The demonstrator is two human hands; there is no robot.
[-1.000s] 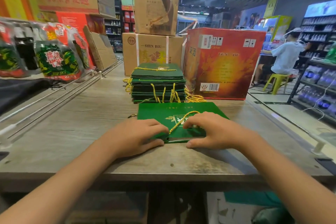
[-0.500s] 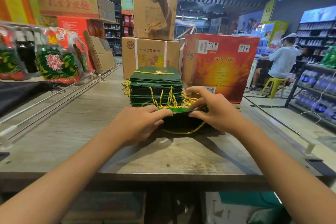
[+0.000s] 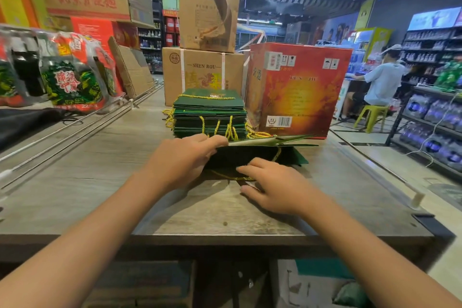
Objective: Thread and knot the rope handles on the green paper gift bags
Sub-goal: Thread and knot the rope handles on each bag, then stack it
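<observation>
Head view, green bag [image 3: 252,155] lifted edge-on, long axis left-right, left hand [image 3: 180,160] gripping

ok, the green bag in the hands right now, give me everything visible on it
The green paper bag is dark and glossy, lifted at its near-left edge and tipped so its pale inner face shows along the top. The left hand grips that upper edge; the right hand lies with straight fingers at its lower edge. A yellow rope handle loops out underneath. It sits on the wooden table, just before the stack of bags.
</observation>
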